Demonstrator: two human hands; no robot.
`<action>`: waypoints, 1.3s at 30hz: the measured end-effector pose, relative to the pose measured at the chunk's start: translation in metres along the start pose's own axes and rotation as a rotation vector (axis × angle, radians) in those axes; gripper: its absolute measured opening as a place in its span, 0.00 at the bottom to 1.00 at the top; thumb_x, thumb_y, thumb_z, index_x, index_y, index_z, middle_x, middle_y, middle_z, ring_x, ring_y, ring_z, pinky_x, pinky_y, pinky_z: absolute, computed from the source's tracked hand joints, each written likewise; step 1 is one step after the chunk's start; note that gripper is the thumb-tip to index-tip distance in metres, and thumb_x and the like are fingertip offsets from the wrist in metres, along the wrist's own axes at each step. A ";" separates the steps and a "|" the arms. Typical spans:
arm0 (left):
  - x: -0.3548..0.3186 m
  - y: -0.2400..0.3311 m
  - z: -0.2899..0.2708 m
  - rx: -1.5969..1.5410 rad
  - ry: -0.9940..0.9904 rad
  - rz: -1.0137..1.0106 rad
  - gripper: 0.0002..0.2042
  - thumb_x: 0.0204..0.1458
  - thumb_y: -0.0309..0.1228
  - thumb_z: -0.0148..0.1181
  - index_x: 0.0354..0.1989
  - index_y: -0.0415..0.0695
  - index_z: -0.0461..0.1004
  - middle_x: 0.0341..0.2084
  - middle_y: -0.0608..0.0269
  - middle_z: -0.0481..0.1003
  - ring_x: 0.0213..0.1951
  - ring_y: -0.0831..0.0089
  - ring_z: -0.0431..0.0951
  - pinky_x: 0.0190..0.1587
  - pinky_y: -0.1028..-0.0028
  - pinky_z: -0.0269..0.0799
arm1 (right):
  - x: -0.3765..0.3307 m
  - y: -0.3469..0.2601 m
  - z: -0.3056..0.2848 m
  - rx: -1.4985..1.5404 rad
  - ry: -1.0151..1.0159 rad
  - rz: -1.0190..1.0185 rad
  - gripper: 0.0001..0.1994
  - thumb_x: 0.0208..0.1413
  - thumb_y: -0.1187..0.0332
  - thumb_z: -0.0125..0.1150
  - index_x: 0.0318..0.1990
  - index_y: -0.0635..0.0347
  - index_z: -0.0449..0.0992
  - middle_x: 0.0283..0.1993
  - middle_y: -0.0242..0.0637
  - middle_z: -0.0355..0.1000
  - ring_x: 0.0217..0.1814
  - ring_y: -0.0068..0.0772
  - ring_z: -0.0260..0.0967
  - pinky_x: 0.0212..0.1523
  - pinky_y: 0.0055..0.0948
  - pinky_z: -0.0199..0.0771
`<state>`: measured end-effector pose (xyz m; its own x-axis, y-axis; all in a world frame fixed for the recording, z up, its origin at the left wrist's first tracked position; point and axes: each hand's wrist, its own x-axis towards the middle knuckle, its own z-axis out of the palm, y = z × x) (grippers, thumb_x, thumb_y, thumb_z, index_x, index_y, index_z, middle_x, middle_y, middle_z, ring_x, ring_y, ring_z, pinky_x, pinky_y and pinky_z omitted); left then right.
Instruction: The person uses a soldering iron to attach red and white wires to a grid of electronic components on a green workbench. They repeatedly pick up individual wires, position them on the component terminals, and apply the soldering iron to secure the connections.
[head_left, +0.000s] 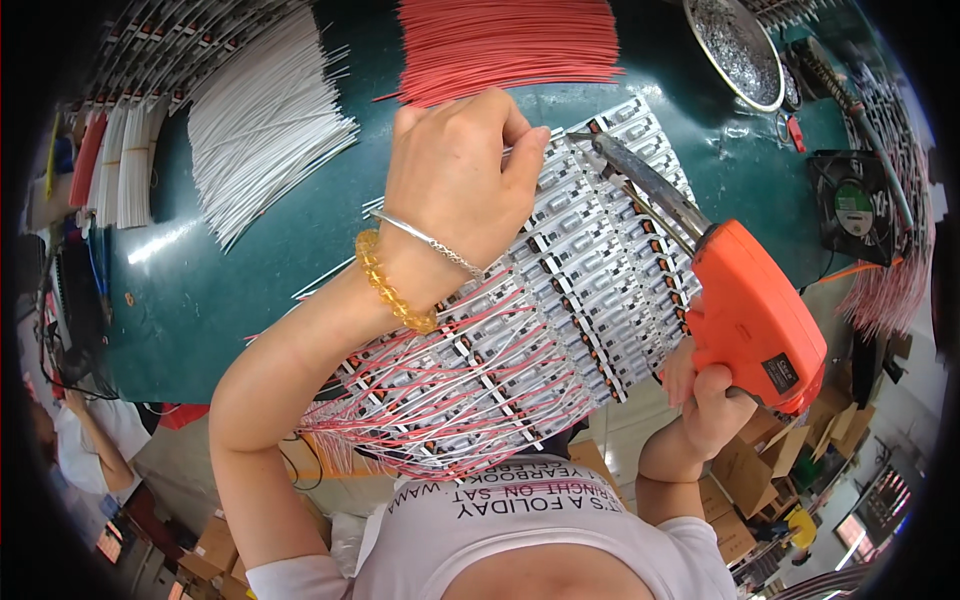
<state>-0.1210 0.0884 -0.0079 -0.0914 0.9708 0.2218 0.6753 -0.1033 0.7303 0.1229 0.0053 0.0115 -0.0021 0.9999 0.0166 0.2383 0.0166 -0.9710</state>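
My left hand [455,170], with a silver bangle and a yellow bead bracelet at the wrist, is closed above a sheet of small circuit boards [600,270]. Thin white wires [374,206] stick out from its left side, and its thumb and forefinger pinch together near the sheet's upper part. An orange soldering gun [765,310] is gripped in my right hand [705,405], lower right. Its metal tip [590,138] reaches the boards just right of my left fingertips. Red and white wires [450,390] are attached along the sheet's lower left part and hang over the table's near edge.
On the green table [290,270] lie a stack of white wires [265,120] and a stack of red wires [510,45]. A metal bowl [738,50] and a black fan [855,205] stand at the right. Cardboard boxes [750,465] are on the floor, lower right.
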 end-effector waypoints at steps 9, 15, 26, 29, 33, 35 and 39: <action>0.000 0.000 0.000 0.018 -0.013 0.014 0.10 0.49 0.30 0.61 0.23 0.35 0.72 0.17 0.54 0.75 0.20 0.66 0.76 0.27 0.72 0.70 | 0.002 -0.009 0.009 0.086 0.030 0.029 0.34 0.56 0.48 0.55 0.50 0.81 0.60 0.13 0.27 0.57 0.10 0.16 0.52 0.13 0.17 0.54; -0.001 -0.001 0.002 0.014 -0.025 -0.004 0.08 0.49 0.31 0.59 0.22 0.40 0.71 0.18 0.58 0.74 0.24 0.62 0.75 0.34 0.67 0.62 | 0.002 -0.002 0.006 0.072 0.015 -0.008 0.32 0.57 0.51 0.55 0.48 0.80 0.61 0.13 0.29 0.58 0.10 0.17 0.52 0.13 0.18 0.55; 0.000 0.000 -0.001 0.044 -0.006 0.024 0.10 0.48 0.29 0.61 0.22 0.35 0.72 0.17 0.54 0.75 0.20 0.64 0.76 0.26 0.72 0.70 | 0.001 -0.004 -0.014 0.075 0.071 -0.110 0.38 0.55 0.45 0.54 0.54 0.79 0.57 0.12 0.26 0.57 0.10 0.17 0.52 0.14 0.19 0.56; 0.002 0.001 0.001 0.004 -0.026 0.018 0.09 0.48 0.28 0.61 0.22 0.34 0.72 0.17 0.54 0.75 0.20 0.64 0.76 0.26 0.72 0.70 | 0.019 -0.021 -0.038 0.203 -0.011 -0.197 0.39 0.55 0.43 0.53 0.57 0.76 0.53 0.13 0.26 0.57 0.11 0.18 0.53 0.15 0.21 0.57; 0.005 0.003 0.001 0.006 -0.021 0.037 0.09 0.48 0.29 0.61 0.23 0.35 0.72 0.17 0.54 0.75 0.20 0.64 0.76 0.27 0.72 0.70 | 0.049 -0.009 -0.049 0.067 0.363 -0.394 0.27 0.59 0.56 0.53 0.53 0.75 0.62 0.13 0.28 0.58 0.11 0.19 0.53 0.15 0.21 0.57; 0.001 -0.004 -0.001 0.066 -0.003 0.056 0.09 0.48 0.29 0.61 0.23 0.35 0.72 0.17 0.54 0.74 0.21 0.63 0.75 0.27 0.71 0.69 | 0.069 0.001 -0.045 -0.031 0.418 -0.296 0.22 0.61 0.61 0.51 0.53 0.74 0.63 0.13 0.27 0.56 0.11 0.18 0.52 0.15 0.20 0.56; -0.002 -0.002 0.000 0.062 0.006 0.056 0.09 0.48 0.29 0.61 0.23 0.37 0.72 0.17 0.55 0.74 0.22 0.63 0.74 0.29 0.71 0.69 | 0.073 -0.010 -0.034 0.048 0.317 -0.212 0.23 0.62 0.60 0.49 0.53 0.76 0.62 0.13 0.26 0.54 0.11 0.16 0.51 0.14 0.19 0.55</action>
<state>-0.1223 0.0871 -0.0101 -0.0567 0.9627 0.2647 0.7233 -0.1432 0.6756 0.1531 0.0784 0.0309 0.2558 0.9242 0.2835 0.2189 0.2303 -0.9482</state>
